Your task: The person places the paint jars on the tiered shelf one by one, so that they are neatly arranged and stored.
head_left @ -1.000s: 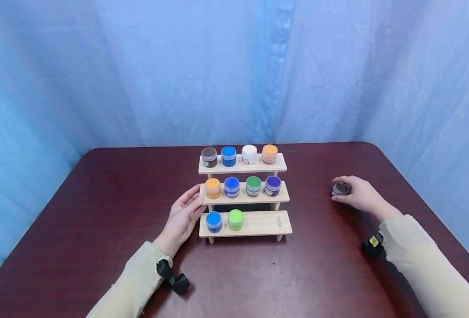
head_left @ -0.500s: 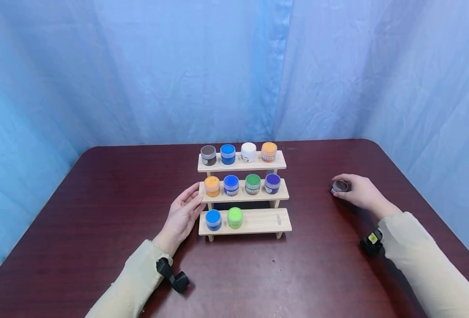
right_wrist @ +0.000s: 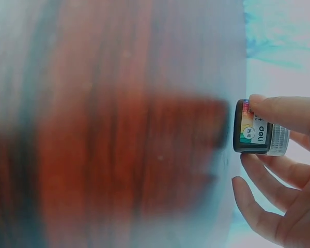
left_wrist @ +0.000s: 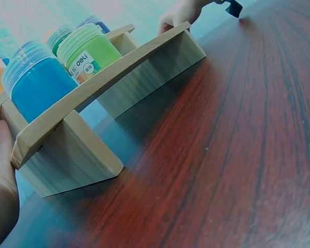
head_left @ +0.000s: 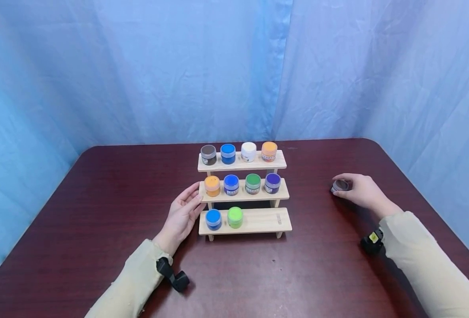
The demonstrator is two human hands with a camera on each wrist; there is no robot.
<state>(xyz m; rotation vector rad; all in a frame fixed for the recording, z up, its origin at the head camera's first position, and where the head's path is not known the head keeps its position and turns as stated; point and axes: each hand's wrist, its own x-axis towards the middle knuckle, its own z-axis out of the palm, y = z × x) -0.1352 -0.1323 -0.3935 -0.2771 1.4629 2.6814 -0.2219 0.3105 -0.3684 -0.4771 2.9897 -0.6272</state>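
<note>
My right hand (head_left: 360, 191) pinches a dark brown paint jar (head_left: 340, 185) between thumb and fingers, over at the right side of the table. In the right wrist view this jar (right_wrist: 257, 137) shows a printed label and a clear ribbed lid. My left hand (head_left: 180, 218) holds the left end of a three-tier wooden stand (head_left: 260, 221) by its middle shelf, thumb toward the front. On the bottom shelf stand a blue jar (head_left: 213, 220) and a light green jar (head_left: 235, 217), both at the left.
The middle shelf bears an orange jar (head_left: 212, 186), a blue, a green jar (head_left: 252, 184) and a purple one. Dark grey, blue, white (head_left: 248, 152) and orange jars line the top shelf. Blue curtains (head_left: 179, 70) hang behind the dark red table (head_left: 111, 190).
My right thumb has closed in on the brown jar, covering part of its front. My left hand stays at the stand. The head view has tilted slightly.
</note>
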